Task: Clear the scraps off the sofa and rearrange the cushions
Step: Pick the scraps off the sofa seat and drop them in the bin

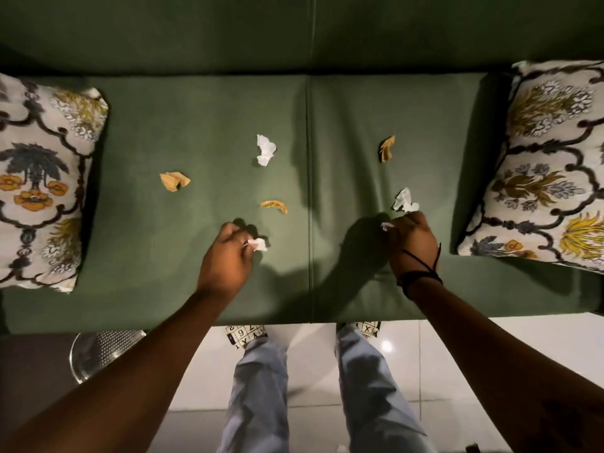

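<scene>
Scrap-clearing is under way: left hand [228,253] and right hand [412,238] each pinch a white scrap [259,244] (five remain), so next gather the crumpled white scrap [404,200] nearest.

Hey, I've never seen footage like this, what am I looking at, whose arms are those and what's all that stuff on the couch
There is no machine here. A camera worn on a person's head looks down at their own bare arms, jeans and shoes. They stand before a dark green fabric sofa with a floral patterned cushion at the left end and another at the right end. The left hand pinches a small white paper scrap in its fingers; the right hand grips another white scrap. Loose on the seat lie two crumpled white papers and three tan crumpled scraps.
</scene>
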